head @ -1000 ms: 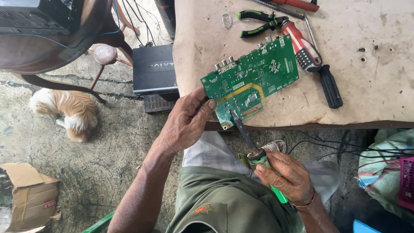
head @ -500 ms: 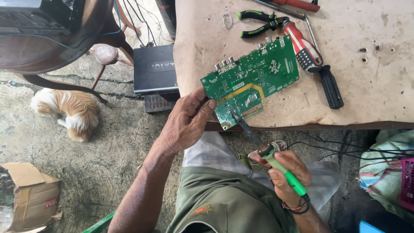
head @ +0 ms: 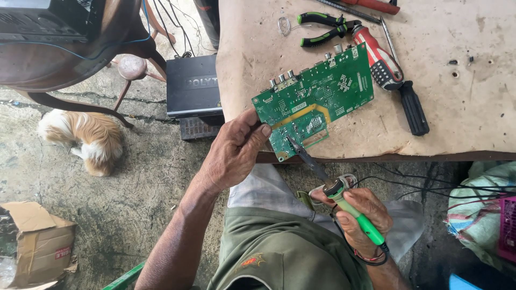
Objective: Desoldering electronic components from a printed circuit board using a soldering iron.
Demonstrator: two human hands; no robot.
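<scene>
A green circuit board [head: 317, 96] lies at the near edge of the work table [head: 473, 123]. My left hand [head: 234, 153] pinches the board's near left corner. In my right hand [head: 360, 212] is a soldering iron with a green handle [head: 363, 223]. Its dark tip [head: 293, 144] touches the board near the lower left, beside a yellow-outlined patch.
Green-handled pliers [head: 322, 27], a red-and-black screwdriver [head: 392, 80] and thin metal tools lie on the table behind the board. A black box [head: 192, 86] sits on the floor to the left. A small dog [head: 86, 134] lies on the concrete, with a torn cardboard box [head: 37, 241] nearby. Wires hang at right.
My right hand turned the soldering iron and brought its tip up onto the board. My left hand kept holding the board's corner.
</scene>
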